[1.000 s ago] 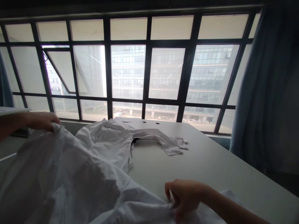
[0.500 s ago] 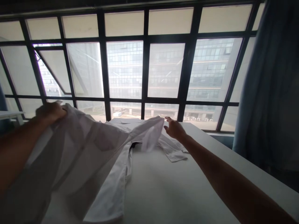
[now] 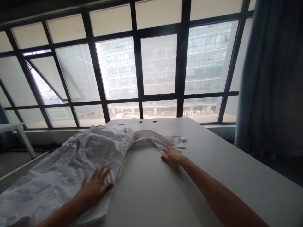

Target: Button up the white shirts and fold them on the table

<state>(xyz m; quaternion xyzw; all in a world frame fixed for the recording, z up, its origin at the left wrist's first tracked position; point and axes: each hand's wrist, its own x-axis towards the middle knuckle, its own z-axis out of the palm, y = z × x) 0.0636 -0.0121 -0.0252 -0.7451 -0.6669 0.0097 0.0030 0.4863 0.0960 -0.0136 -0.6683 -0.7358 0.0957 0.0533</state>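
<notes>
A white long-sleeved garment [image 3: 68, 167], likely a shirt or coat, lies wrinkled over the left part of the white table [image 3: 146, 189]. One sleeve [image 3: 146, 135] stretches out to the right across the tabletop. My left hand [image 3: 96, 186] rests with fingers spread on the garment's body, close to its right edge. Near the cuff end of the sleeve, my right hand [image 3: 172, 156] lies low with its fingers extended, touching the fabric. Part of the cuff is hidden behind that hand.
A wide window with dark frames [image 3: 139, 66] runs behind the table; one pane at left is tilted open. A blue-grey curtain [image 3: 258, 82] hangs at right. Another white table [image 3: 11, 127] stands at far left. Flat white sheets [image 3: 124, 121] lie at the table's far edge.
The garment, held up by my left hand before, now lies on the table. My left hand has let go and moved down and right onto it. My right hand has lowered to the sleeve.
</notes>
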